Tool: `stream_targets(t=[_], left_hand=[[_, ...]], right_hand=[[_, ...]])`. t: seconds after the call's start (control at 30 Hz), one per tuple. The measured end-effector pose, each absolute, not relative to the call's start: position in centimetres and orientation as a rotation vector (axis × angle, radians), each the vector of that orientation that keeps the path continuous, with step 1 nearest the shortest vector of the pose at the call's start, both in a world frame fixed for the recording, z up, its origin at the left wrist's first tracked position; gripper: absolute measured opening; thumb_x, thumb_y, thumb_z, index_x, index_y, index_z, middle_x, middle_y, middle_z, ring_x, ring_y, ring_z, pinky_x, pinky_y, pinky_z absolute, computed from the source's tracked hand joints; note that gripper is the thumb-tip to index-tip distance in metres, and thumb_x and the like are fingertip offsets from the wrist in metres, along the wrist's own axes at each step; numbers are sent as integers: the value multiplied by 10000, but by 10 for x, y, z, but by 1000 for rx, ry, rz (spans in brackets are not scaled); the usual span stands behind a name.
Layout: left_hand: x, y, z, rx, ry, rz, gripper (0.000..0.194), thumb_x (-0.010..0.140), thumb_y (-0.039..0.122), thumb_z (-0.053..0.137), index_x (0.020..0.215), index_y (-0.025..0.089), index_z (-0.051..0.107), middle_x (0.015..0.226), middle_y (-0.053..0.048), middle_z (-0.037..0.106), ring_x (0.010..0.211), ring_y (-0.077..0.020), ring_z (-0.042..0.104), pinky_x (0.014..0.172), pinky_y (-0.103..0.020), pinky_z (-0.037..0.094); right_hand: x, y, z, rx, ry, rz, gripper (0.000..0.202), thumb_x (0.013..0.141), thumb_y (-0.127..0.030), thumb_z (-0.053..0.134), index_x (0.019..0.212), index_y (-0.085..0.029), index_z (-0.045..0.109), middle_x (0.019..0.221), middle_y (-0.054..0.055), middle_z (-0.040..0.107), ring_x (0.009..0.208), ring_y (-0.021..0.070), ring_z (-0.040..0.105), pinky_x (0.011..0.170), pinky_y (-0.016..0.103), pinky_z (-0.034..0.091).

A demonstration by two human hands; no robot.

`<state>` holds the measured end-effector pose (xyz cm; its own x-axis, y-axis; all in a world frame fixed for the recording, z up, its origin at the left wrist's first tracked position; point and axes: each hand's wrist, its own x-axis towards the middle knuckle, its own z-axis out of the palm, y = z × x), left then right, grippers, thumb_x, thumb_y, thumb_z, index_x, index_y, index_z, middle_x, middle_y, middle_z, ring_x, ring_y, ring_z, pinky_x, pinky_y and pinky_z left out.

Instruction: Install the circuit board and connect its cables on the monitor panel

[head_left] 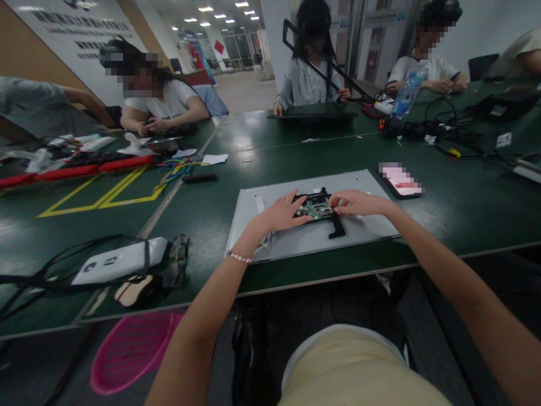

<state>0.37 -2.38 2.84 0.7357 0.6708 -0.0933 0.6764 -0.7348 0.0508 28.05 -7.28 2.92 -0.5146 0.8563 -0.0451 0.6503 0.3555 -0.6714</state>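
Note:
A green circuit board (316, 211) sits in a black plastic bracket (337, 228) on a grey-white flat panel (245, 208), which lies on the green table in front of me. My left hand (284, 213) rests at the board's left side, its fingers spread over the bracket and board edge. At the right edge of the board, my right hand (353, 203) has its thumb and fingertips pinched together; whatever is between them is too small to make out. A white strip shows on the panel near my left wrist.
A phone (400, 179) lies right of the panel. On the left are a white box-shaped device (122, 260) with black cables, a mouse (134, 290) and glasses (177, 259). A pink basket (131, 349) is below the table edge. Across the table, people sit near a water bottle (408, 96).

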Motion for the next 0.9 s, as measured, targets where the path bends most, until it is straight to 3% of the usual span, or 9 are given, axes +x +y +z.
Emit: stream_targets(t=[0.9], left_hand=[[5, -25, 30, 2829, 1115, -129, 861, 882, 761, 264, 1533, 198, 230, 1605, -148, 148, 1424, -359, 282, 1134, -434, 269]], right_hand=[[281, -75, 31, -1335, -2318, 917, 234, 854, -285, 534, 1062, -203, 601, 1100, 81, 664, 892, 193, 632, 812, 317, 468]])
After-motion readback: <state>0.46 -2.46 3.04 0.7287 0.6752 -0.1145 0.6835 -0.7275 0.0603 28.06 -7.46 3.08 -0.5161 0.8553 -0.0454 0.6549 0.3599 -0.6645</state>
